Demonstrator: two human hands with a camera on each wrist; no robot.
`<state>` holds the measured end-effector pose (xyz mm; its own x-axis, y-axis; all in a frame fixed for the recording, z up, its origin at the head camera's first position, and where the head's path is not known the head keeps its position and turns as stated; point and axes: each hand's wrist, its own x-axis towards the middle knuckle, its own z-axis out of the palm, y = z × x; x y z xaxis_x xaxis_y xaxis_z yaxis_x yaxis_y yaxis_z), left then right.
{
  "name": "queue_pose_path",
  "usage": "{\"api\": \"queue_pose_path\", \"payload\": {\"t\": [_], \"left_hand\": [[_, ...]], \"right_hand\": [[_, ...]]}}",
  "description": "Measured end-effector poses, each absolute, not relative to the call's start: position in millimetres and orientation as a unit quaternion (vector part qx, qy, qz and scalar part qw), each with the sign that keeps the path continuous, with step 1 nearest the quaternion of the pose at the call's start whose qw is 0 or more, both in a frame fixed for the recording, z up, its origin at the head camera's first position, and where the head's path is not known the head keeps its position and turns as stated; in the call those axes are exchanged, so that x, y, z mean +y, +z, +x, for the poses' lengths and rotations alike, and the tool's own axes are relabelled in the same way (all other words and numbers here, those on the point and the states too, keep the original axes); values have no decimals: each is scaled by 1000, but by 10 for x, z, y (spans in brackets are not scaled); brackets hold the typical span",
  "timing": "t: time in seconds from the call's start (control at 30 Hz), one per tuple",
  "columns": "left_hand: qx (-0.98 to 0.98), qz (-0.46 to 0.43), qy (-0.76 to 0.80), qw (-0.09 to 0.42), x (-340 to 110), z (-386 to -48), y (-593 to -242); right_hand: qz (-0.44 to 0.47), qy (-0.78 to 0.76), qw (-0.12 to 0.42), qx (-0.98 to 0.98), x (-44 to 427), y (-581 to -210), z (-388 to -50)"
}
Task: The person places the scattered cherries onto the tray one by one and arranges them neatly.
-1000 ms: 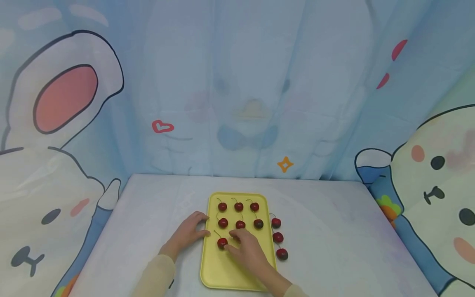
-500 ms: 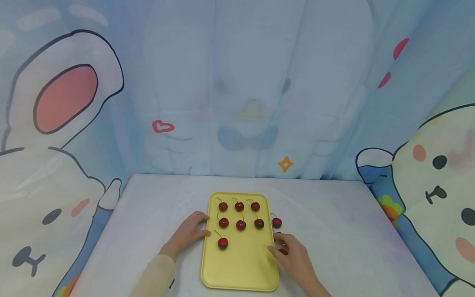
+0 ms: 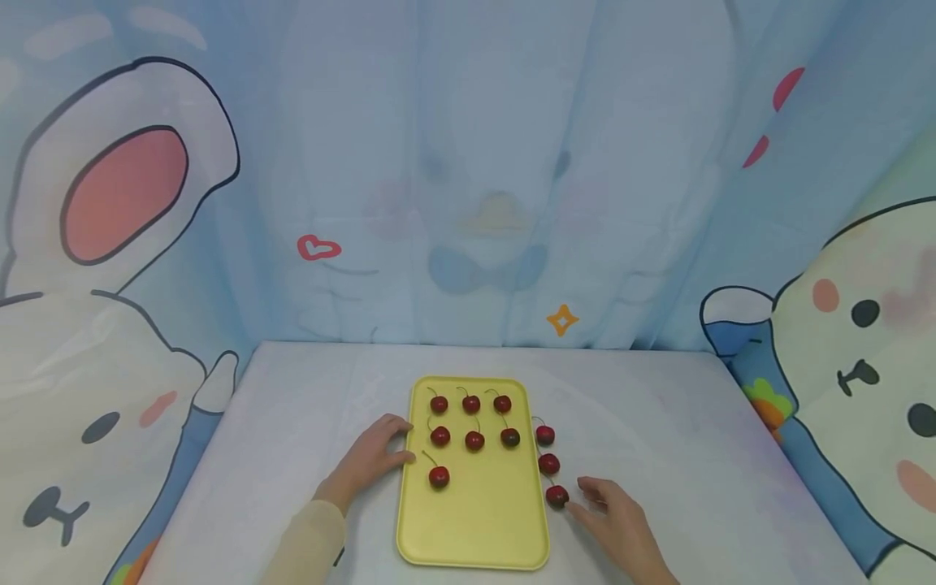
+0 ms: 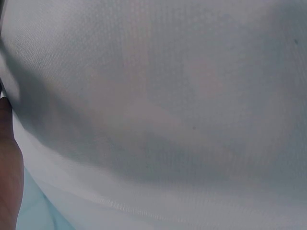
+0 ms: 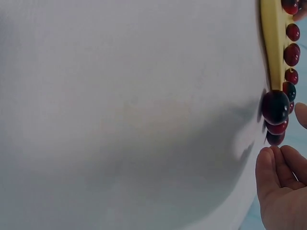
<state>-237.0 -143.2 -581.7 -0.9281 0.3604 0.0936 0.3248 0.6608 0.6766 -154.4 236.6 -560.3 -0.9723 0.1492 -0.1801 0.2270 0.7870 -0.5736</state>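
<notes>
A yellow tray [image 3: 475, 536] lies on the table with several stemmed cherries on it: two rows of three, then one cherry [image 3: 439, 477] at the left below them. My left hand [image 3: 373, 455] touches the tray's left rim with thumb and fingertips spread apart. Three more cherries line the outside of the right rim, the nearest a dark red cherry [image 3: 557, 496]. Just right of it is my right hand [image 3: 617, 520], thumb and fingers parted and nothing held; whether the thumb touches the cherry I cannot tell. In the right wrist view my right hand [image 5: 283, 187] faces the cherry row [image 5: 276, 108].
A white cloth [image 3: 658, 422] covers the table. Behind it hangs a blue curtain [image 3: 366, 162] printed with cartoon animals. The left wrist view shows mostly pale cloth [image 4: 153, 115]. A small dark mark [image 3: 338, 558] shows beside the left sleeve.
My right hand has left the tray, passed over the cherries along its right rim, and moved a little farther right, uncovering them. My left hand has stayed at the left rim.
</notes>
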Motion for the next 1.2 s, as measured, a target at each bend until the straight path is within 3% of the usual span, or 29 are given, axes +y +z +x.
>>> {"api": "queue_pose_path", "payload": {"t": [0.23, 0.53, 1.2], "left_hand": [[911, 185, 369, 23, -1423, -2366, -5810], [908, 187, 373, 25, -1422, -2356, -5780], [905, 188, 380, 24, -1425, -2359, -5800]], "right_hand": [[113, -309, 92, 940, 2310, -5716, -1580], [65, -302, 52, 950, 2259, -5756, -1592], [48, -303, 29, 951, 2186, -5621, -1575]]}}
